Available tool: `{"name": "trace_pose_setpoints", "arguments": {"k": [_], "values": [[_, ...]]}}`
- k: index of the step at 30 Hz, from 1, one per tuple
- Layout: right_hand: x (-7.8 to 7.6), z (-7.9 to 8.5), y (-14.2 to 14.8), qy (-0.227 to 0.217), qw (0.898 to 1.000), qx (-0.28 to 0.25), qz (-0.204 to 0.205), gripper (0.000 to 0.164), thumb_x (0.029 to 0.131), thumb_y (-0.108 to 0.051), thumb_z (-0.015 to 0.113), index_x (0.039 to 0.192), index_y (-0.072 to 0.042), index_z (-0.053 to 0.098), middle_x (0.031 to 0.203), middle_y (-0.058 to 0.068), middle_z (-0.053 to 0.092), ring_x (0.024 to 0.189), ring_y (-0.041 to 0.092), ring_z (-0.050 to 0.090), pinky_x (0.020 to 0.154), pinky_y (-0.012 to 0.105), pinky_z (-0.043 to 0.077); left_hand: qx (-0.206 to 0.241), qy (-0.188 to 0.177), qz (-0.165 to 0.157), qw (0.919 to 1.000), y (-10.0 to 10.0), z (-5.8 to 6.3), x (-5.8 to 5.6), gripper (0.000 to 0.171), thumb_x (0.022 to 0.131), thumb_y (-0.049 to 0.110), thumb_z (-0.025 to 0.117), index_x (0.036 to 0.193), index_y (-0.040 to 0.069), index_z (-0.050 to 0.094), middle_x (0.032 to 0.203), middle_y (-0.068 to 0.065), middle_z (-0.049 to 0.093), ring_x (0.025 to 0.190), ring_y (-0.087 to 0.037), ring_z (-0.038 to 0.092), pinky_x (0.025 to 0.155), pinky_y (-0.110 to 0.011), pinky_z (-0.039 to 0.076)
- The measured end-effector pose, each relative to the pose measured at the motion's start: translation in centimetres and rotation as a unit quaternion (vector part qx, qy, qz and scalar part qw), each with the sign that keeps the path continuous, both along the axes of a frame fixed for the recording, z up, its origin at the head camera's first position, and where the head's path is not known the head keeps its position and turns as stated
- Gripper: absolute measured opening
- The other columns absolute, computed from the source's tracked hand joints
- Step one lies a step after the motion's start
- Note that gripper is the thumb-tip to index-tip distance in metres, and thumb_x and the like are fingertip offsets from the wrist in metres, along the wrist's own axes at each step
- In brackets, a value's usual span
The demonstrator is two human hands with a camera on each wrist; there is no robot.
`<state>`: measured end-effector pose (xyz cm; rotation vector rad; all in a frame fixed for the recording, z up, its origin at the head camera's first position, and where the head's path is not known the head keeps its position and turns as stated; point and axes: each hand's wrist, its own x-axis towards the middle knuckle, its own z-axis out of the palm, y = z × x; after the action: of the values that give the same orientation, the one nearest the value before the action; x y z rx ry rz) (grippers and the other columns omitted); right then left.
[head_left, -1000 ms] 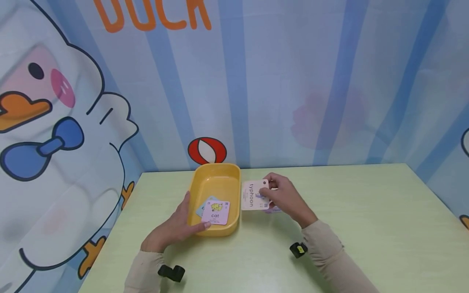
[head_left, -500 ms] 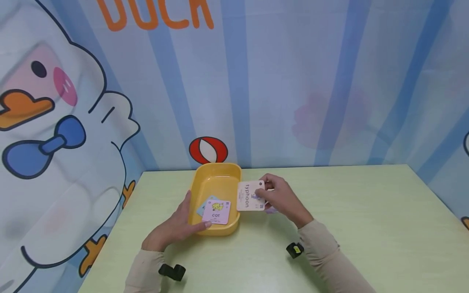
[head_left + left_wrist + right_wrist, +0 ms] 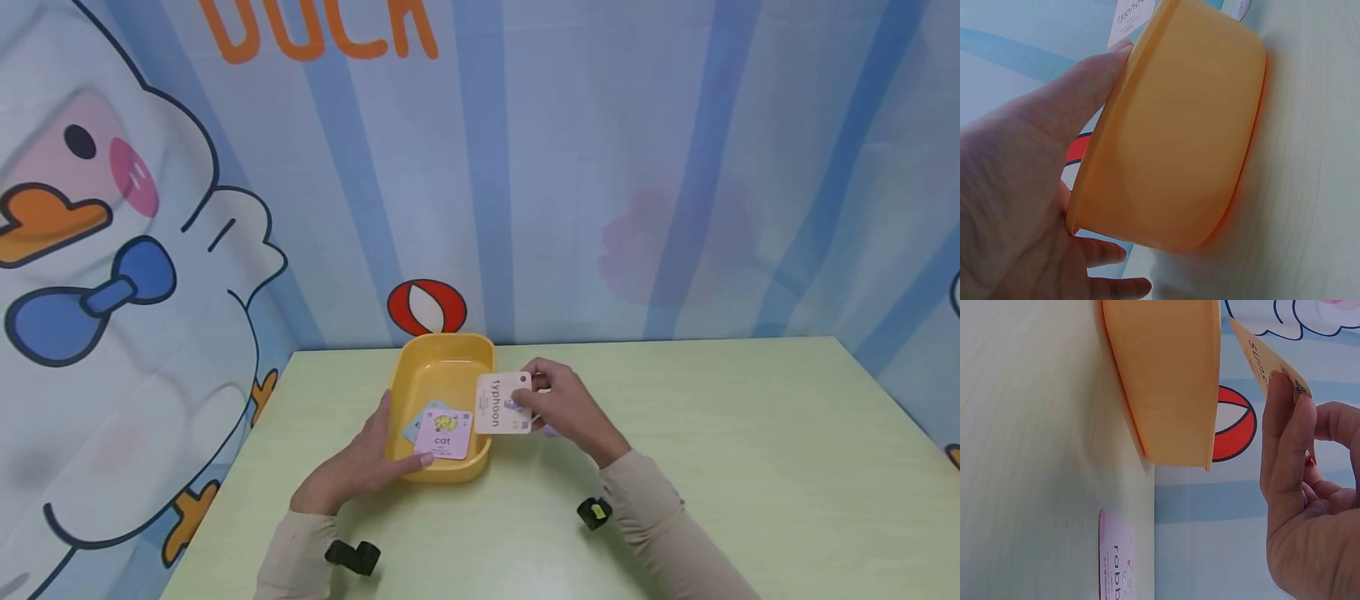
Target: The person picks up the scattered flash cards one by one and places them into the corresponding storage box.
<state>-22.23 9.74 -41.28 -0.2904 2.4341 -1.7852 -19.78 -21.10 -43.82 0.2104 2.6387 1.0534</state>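
My right hand [image 3: 573, 408] pinches a flash card [image 3: 501, 403] reading "typhoon" between thumb and fingers, over the right rim of a yellow plastic tray [image 3: 442, 340]. Its underside in the right wrist view shows letters beginning "sun". A pink "cat" card [image 3: 443, 435] lies in the near part of the tray, partly covering a light blue card [image 3: 412, 428]. My left hand [image 3: 360, 462] holds the tray at its near left corner, thumb over the near rim and fingers along the left side. In the left wrist view the thumb [image 3: 1094, 75] lies on the rim.
On the table [image 3: 750, 450], right of the tray, lies a purple card [image 3: 1117, 559] with letters "rabb", mostly hidden under my right hand in the head view. Behind the table hangs a blue striped cloth [image 3: 555, 167] with a duck print.
My right hand has moved left with the typhoon card, from beside the tray to over its right rim. The left hand and tray stay in place.
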Motion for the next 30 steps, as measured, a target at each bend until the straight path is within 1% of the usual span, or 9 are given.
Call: {"name": "trace_pose_setpoints", "arguments": {"k": [7,11,20,30], "values": [[-0.1,-0.2,-0.5,-0.006,1.000,-0.004,0.005,0.013,0.092,-0.011,0.068,0.102,-0.006,0.060,0.098,0.012,0.068,0.076,0.020,0.070,0.059,0.034,0.060,0.005,-0.004,0.004,1.0000,0.0,-0.2,-0.1,0.126,0.081,0.058,0.077,0.163,0.014,-0.009,0.166,-0.014,0.016,0.143,-0.034,0.030,0.117,-0.064,0.029],[-0.3,-0.3,-0.8,-0.007,1.000,-0.003,0.004,0.014,0.092,-0.010,0.069,0.101,-0.006,0.061,0.096,0.011,0.069,0.076,0.020,0.070,0.058,0.034,0.060,0.003,-0.008,0.007,0.9999,0.1,-0.3,-0.1,0.127,0.081,0.058,0.077,0.163,0.015,-0.009,0.166,-0.014,0.016,0.143,-0.034,0.029,0.117,-0.064,0.028],[-0.4,-0.5,-1.6,-0.009,1.000,-0.010,0.019,0.012,0.093,-0.009,0.069,0.101,-0.006,0.061,0.095,0.011,0.068,0.075,0.019,0.069,0.058,0.032,0.060,-0.001,-0.002,-0.002,1.0000,0.0,-0.1,-0.1,0.127,0.081,0.059,0.076,0.162,0.014,-0.010,0.167,-0.016,0.014,0.145,-0.035,0.028,0.118,-0.063,0.027],[-0.5,-0.3,-2.3,-0.019,1.000,-0.005,0.016,0.014,0.093,-0.012,0.071,0.102,-0.007,0.061,0.096,0.010,0.068,0.076,0.019,0.070,0.059,0.032,0.060,0.003,0.005,-0.009,0.9999,-0.2,-0.2,-0.2,0.125,0.082,0.058,0.076,0.162,0.014,-0.009,0.165,-0.015,0.017,0.143,-0.034,0.030,0.118,-0.062,0.028]]}}
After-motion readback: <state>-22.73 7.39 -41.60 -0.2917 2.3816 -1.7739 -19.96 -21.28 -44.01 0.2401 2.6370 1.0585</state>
